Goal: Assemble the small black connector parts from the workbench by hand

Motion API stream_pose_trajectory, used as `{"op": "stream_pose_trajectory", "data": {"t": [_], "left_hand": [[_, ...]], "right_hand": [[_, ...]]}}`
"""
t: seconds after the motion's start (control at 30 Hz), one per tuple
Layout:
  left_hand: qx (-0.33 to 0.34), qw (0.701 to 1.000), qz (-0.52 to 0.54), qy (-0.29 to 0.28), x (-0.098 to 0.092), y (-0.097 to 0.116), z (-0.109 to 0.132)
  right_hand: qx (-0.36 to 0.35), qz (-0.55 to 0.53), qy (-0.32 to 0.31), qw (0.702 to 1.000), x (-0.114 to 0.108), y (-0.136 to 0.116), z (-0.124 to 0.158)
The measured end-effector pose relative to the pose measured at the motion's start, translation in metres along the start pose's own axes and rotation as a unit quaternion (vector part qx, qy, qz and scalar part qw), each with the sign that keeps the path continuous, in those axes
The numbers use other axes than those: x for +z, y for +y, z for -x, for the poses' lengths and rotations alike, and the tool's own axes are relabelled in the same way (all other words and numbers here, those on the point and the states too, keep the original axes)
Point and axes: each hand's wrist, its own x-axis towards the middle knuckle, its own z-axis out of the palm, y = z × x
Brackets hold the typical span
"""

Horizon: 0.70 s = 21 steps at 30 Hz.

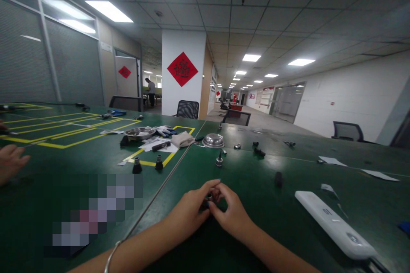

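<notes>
At the near middle of the table, my left hand [193, 204] and my right hand [231, 211] meet fingertip to fingertip. Between their curled fingers shows a small metal cylindrical part [209, 196], mostly hidden, so its exact kind cannot be made out. Both hands are closed around it. Straight beyond them stands a metal and black fitting [219, 160] with a thin upright stem. To the left, two black cone-shaped parts [137, 165] with metal tops stand upright.
A metal bowl [140, 133], a rag [182, 139] and a domed metal piece [213, 140] lie farther back on the green table [192, 170]. A white power-bank-like device [333, 222] lies right. Another person's hand [12, 163] reaches in at left. A blurred patch covers the near left.
</notes>
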Motion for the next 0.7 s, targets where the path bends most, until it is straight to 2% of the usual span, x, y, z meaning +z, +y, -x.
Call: {"op": "stream_pose_trajectory", "data": {"t": [0.13,0.23,0.4,0.47,0.57,0.63,0.7], "left_hand": [[-0.014,1.0,0.003,0.008,0.002,0.001,0.002],[-0.021,1.0,-0.019,0.003,0.004,0.001,0.003],[-0.032,0.997,-0.062,0.026,0.008,0.004,0.002],[-0.026,0.996,-0.083,0.03,0.007,0.005,0.001],[-0.026,0.99,-0.133,0.029,-0.001,0.002,-0.003],[-0.032,0.984,-0.171,0.031,-0.01,-0.005,-0.006],[-0.044,0.978,-0.202,0.039,-0.023,-0.015,-0.01]], "right_hand": [[-0.014,0.016,-0.003,1.0,0.001,0.0,0.003],[-0.01,0.025,-0.002,1.0,0.002,-0.001,0.004],[-0.017,0.063,-0.007,0.998,-0.001,-0.005,0.008],[-0.019,0.074,0.017,0.997,-0.003,-0.003,0.01],[0.012,0.05,0.093,0.994,-0.002,0.005,0.01],[0.039,0.018,0.13,0.991,-0.001,0.011,0.009],[0.063,-0.004,0.142,0.988,0.0,0.016,0.008]]}}
